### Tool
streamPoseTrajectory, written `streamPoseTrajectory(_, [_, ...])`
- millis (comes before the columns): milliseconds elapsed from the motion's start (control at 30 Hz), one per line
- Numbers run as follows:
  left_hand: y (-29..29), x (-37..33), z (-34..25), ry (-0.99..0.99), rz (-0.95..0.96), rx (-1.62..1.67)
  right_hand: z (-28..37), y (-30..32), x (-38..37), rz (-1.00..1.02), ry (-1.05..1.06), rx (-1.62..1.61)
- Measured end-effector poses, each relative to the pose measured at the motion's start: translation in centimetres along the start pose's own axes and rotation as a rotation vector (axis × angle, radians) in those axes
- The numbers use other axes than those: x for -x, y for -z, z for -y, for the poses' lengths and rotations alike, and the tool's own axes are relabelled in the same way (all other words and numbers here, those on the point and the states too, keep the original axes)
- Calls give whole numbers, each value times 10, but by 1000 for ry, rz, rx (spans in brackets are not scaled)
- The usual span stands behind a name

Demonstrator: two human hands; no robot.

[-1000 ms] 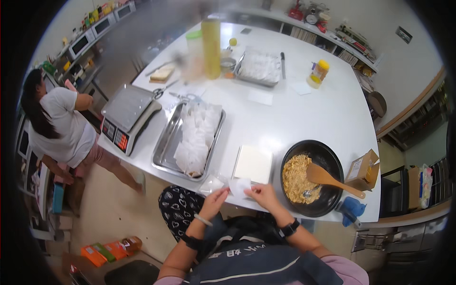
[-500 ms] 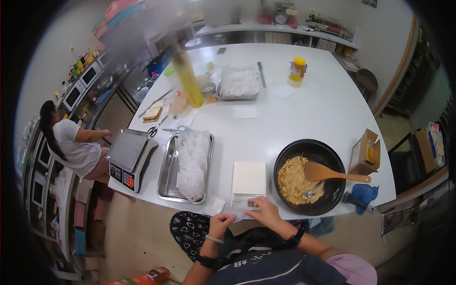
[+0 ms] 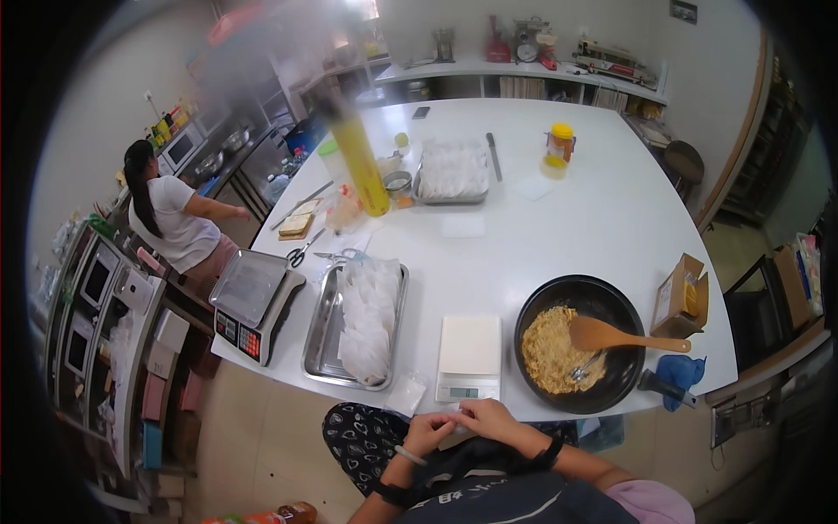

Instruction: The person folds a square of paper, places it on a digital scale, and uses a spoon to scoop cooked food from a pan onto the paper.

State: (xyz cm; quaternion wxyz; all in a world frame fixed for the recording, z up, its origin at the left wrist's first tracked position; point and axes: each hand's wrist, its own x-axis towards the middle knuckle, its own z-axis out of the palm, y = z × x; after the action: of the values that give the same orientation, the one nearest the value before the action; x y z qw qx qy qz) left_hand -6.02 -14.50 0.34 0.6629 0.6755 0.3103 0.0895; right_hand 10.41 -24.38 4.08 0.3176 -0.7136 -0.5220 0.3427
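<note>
At the table's near edge my left hand (image 3: 429, 431) and my right hand (image 3: 486, 418) meet. Their fingers pinch a thin whitish wrapper (image 3: 452, 409), mostly hidden. Just beyond stands a small white kitchen scale (image 3: 470, 348), its top bare. A flat pack of translucent sheets (image 3: 406, 396) lies beside it. To the left, white-wrapped pieces (image 3: 363, 323) overlap in a row inside a metal tray (image 3: 317, 349). On the right, a black wok (image 3: 607, 303) holds a yellowish crumbly mixture (image 3: 550, 351), with a wooden spatula (image 3: 615, 335) and a metal spoon (image 3: 582, 373) resting in it.
A larger scale (image 3: 249, 288) stands at left, near scissors (image 3: 301, 251). Farther back are a yellow film roll (image 3: 362, 166), a second filled tray (image 3: 452, 199) and a yellow-lidded jar (image 3: 561, 144). A cardboard box (image 3: 679, 301) sits right. A person (image 3: 179, 205) stands beyond the left edge.
My hands have come together, and the wrapper between them is now mostly covered by my fingers. The whole view has shifted slightly. The person at left has turned further away.
</note>
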Motion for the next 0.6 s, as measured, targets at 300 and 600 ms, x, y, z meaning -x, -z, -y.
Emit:
streamPoseTrajectory(300, [3, -3, 11, 81, -103, 15, -11, -9, -3, -55, 27, -115])
streamPoseTrajectory(600, [-26, 1, -33, -359, -340, -636, -17, -26, -15, -97, -10, -138])
